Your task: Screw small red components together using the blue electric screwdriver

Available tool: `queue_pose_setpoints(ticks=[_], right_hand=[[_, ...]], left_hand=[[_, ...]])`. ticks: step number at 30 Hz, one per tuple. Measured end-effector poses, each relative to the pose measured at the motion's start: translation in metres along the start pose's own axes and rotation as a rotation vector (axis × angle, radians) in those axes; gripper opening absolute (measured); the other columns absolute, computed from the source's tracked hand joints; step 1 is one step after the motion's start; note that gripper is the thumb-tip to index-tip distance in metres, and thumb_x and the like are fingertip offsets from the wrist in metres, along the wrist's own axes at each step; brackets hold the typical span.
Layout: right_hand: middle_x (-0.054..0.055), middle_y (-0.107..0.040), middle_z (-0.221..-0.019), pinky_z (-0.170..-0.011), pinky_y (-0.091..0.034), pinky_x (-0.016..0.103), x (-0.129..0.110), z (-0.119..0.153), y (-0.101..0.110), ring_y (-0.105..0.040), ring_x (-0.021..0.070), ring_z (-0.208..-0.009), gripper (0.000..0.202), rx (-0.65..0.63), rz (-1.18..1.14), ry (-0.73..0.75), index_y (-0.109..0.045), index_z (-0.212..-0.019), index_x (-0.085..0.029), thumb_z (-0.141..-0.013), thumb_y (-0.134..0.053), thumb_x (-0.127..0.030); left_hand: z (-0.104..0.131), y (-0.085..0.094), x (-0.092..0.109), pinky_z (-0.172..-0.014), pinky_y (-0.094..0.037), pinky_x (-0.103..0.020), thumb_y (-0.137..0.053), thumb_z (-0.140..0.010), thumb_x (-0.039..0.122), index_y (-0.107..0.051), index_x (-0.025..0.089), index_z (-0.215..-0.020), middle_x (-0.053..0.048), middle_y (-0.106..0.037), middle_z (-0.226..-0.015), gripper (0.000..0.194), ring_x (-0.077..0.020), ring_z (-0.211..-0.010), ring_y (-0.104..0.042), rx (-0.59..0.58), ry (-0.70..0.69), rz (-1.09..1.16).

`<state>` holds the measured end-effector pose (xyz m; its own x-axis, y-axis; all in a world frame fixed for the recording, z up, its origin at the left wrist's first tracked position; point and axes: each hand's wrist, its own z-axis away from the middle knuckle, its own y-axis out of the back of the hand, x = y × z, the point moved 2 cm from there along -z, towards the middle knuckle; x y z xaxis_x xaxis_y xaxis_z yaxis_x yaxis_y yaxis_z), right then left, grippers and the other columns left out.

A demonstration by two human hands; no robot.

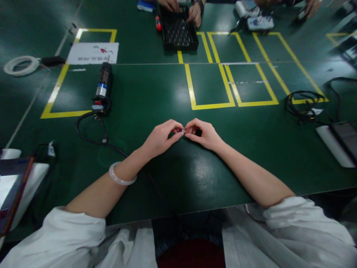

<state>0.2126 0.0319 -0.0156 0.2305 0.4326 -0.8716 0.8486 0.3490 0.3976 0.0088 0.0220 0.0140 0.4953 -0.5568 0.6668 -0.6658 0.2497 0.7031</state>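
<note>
My left hand (163, 138) and my right hand (205, 134) meet fingertip to fingertip over the green table. My left fingers pinch a small greyish part (183, 131), and my right fingers pinch a small orange part (187, 131) right beside it. Both parts are mostly covered by the fingers, so their shape and whether they are joined cannot be made out. To the left, a black and silver cylindrical device (102, 89) lies on the table, with a black cable (83, 136) curving from it toward my left forearm.
Across the table, a person's hands work over a black tray (181, 46), near a red object (158, 23). A labelled white sheet (93, 53) and white roll (21, 66) lie left. Coiled black cable (305, 106) and a dark tablet-like device (344, 137) are right.
</note>
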Motion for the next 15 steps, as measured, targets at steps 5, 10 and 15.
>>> queue_pose_setpoints(ticks=[5,10,15], right_hand=[[0.002,-0.068,-0.088,-0.068,-0.051,0.028,0.0,0.0,0.001,-0.064,0.0138,-0.074,0.013,0.013,0.027,0.02,-0.065,-0.101,-0.018,-0.089,-0.069,-0.023],[0.002,-0.069,-0.089,-0.069,-0.052,0.028,0.0,0.0,0.0,-0.064,0.0142,-0.076,0.014,-0.002,0.054,-0.003,-0.065,-0.101,-0.019,-0.089,-0.068,-0.025],[0.002,-0.069,-0.088,-0.069,-0.052,0.029,-0.001,-0.001,0.0,-0.063,0.0141,-0.074,0.014,0.0,0.057,-0.009,-0.065,-0.101,-0.019,-0.089,-0.068,-0.024]], left_hand=[[-0.003,0.038,-0.022,-0.093,-0.049,-0.034,-0.048,-0.106,0.039,-0.066,0.018,-0.108,-0.006,-0.068,-0.105,0.027,-0.0206,-0.099,-0.064,0.171,0.058,-0.185],[0.01,0.107,-0.081,-0.112,-0.041,-0.044,-0.056,-0.103,0.042,-0.062,0.014,-0.124,-0.008,-0.063,-0.125,0.036,-0.0272,-0.123,-0.055,0.411,0.337,-0.556],[0.042,0.156,-0.141,-0.119,-0.034,-0.054,-0.069,-0.089,0.065,-0.047,0.011,-0.144,-0.012,-0.049,-0.15,0.08,-0.0373,-0.139,-0.042,0.341,0.603,-0.68]])
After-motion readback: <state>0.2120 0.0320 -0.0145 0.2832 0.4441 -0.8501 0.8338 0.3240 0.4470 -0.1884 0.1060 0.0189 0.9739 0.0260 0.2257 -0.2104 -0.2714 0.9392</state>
